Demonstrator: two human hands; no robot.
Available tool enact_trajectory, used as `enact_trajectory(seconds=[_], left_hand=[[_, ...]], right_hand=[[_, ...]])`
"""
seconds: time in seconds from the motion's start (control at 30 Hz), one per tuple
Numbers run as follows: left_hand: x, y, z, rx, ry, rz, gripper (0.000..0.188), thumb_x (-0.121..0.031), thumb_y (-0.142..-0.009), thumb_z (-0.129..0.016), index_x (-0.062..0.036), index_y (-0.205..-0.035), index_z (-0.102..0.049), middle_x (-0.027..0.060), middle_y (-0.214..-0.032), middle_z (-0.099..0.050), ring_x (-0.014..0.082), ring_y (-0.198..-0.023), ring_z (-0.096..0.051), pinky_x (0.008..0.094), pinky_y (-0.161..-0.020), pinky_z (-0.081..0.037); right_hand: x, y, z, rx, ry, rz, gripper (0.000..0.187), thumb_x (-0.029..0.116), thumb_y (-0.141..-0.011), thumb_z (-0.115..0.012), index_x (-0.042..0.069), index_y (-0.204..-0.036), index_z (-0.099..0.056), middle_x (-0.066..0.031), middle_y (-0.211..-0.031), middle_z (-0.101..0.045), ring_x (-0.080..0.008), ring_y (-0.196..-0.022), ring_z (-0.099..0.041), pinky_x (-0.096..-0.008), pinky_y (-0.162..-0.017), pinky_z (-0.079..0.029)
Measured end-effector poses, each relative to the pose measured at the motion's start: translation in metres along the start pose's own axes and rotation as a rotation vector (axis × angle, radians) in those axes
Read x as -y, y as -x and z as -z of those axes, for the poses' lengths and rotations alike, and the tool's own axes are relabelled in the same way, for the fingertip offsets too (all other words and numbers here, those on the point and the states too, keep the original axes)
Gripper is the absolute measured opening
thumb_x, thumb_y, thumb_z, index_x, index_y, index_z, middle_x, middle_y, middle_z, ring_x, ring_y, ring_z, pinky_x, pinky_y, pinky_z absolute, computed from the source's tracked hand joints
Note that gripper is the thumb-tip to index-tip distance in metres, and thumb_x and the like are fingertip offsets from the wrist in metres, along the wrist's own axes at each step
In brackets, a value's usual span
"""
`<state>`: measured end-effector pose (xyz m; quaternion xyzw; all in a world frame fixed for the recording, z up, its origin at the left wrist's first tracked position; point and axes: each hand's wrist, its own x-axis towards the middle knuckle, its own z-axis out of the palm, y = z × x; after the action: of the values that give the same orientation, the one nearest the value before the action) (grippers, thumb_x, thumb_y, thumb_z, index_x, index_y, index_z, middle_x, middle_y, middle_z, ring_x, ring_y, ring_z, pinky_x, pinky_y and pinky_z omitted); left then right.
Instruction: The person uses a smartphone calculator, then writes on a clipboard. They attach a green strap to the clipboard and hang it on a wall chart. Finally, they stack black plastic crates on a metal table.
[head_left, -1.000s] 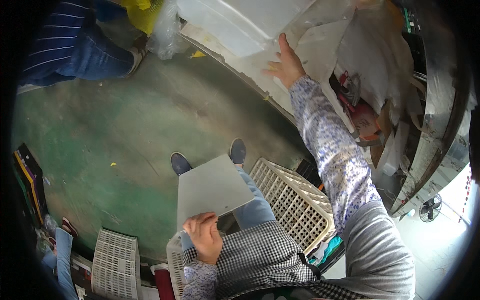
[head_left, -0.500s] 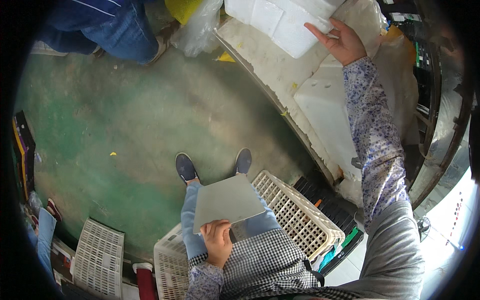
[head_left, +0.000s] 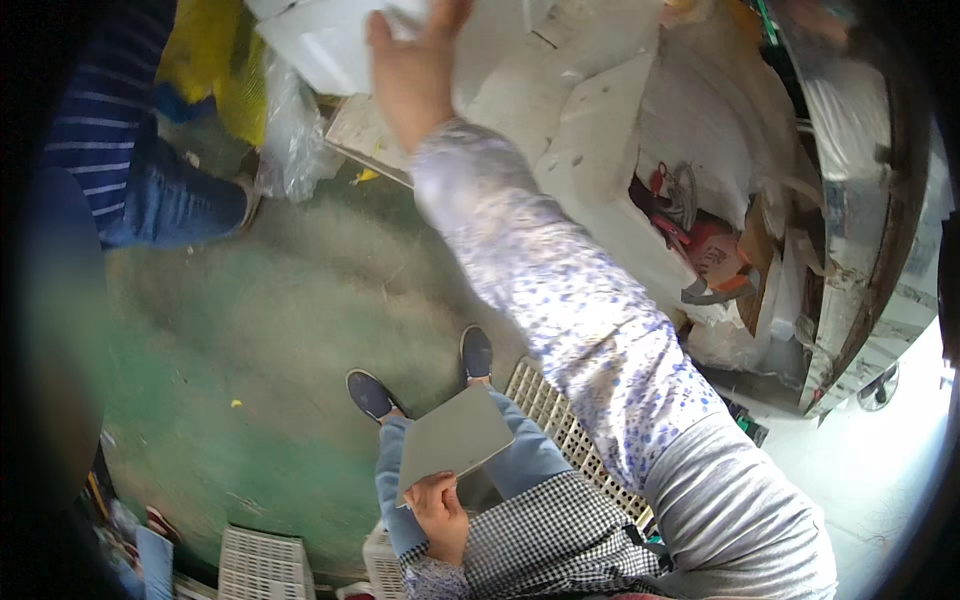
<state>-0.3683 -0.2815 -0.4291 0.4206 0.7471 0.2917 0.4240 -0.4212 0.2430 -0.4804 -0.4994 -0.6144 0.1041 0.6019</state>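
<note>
At the far left another person stands on the green floor [head_left: 250, 330], showing a striped sleeve [head_left: 95, 110] and a blue trouser leg [head_left: 165, 200]. Just right of that leg a clear plastic bag [head_left: 290, 130] lies at the near edge of the surface [head_left: 370, 135], with something yellow [head_left: 215, 65] above it. Low on the floor, near the bottom edge of the view, sits a white slatted crate [head_left: 262, 565].

Further right, the person's own two dark shoes [head_left: 372, 393] rest on the floor. Over the lap the left hand [head_left: 440, 505] is closed on the near edge of a flat grey board [head_left: 455, 440], thumb on top, holding it level above the knees. A second white crate [head_left: 570, 435] stands beside the right leg, partly hidden by it.

The right hand [head_left: 415, 70] is stretched up and away on a flower-patterned sleeve, well apart from the left. Its fingers reach onto a white sheet [head_left: 320, 40] on the heap of white sheets that covers the surface; it is blurred, and whether it grips the sheet cannot be told.

At the right end of the surface lie red and orange tools [head_left: 710, 255] among crumpled white plastic.
</note>
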Motion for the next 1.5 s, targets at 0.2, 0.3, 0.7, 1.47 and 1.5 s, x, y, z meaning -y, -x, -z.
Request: enact_trajectory(seconds=[0.2, 0.3, 0.7, 1.47, 1.5], left_hand=[[-0.004, -0.006, 0.008, -0.054, 0.006, -0.012, 0.015, 0.0, -0.08, -0.065, -0.0087, -0.091, -0.06, 0.0065, -0.093, -0.065, 0.0264, -0.091, -0.06, 0.0394, -0.09, -0.036], [-0.004, -0.011, 0.017, -0.053, 0.045, -0.075, 0.016, 0.002, -0.081, -0.063, -0.0087, -0.093, -0.061, 0.0057, -0.097, -0.065, 0.0267, -0.093, -0.057, 0.0384, -0.087, -0.037], [-0.012, -0.147, 0.134, -0.12, -0.083, -0.359, 0.012, 0.0, -0.081, -0.059, -0.0077, -0.09, -0.056, 0.0062, -0.092, -0.063, 0.0283, -0.086, -0.057, 0.0428, -0.083, -0.038], [-0.067, -0.6, 0.075, 0.443, -0.642, -0.603, 0.021, -0.004, -0.076, -0.051, 0.0015, -0.093, -0.063, 0.0224, -0.092, -0.065, 0.0368, -0.085, -0.063, 0.0485, -0.074, -0.05], [-0.036, -0.632, 0.067, 0.267, -0.543, -0.797, 0.02, -0.006, -0.076, -0.051, 0.0035, -0.089, -0.063, 0.0237, -0.092, -0.065, 0.0392, -0.084, -0.063, 0.0494, -0.074, -0.05]], right_hand=[[0.037, -0.043, 0.087, 0.471, -0.383, -0.959, 0.097, 0.072, -0.085, -0.047, 0.01, -0.149, -0.01, -0.0133, -0.149, -0.029, -0.0387, -0.102, -0.062, -0.0449, -0.086, -0.052], [0.002, -0.042, 0.133, 0.453, -0.452, -1.115, 0.095, 0.066, -0.087, -0.051, 0.014, -0.151, -0.003, -0.0088, -0.157, -0.008, -0.0494, -0.115, -0.051, -0.054, -0.099, -0.043], [-0.042, -0.009, 0.177, -0.346, -0.511, -1.315, 0.053, 0.04, -0.095, -0.051, 0.006, -0.132, -0.036, -0.0136, -0.128, -0.044, -0.0381, -0.11, -0.054, -0.0553, -0.09, -0.049], [-0.005, -0.021, -0.005, 1.592, 0.97, 0.122, 0.036, 0.007, -0.082, -0.051, -0.009, -0.113, -0.058, -0.021, -0.114, -0.06, -0.0332, -0.115, -0.051, -0.0458, -0.104, -0.035], [-0.02, -0.013, -0.019, 1.216, 0.934, 0.339, 0.043, 0.013, -0.089, -0.051, -0.006, -0.128, -0.049, -0.0235, -0.128, -0.053, -0.036, -0.126, -0.044, -0.0444, -0.107, -0.034]])
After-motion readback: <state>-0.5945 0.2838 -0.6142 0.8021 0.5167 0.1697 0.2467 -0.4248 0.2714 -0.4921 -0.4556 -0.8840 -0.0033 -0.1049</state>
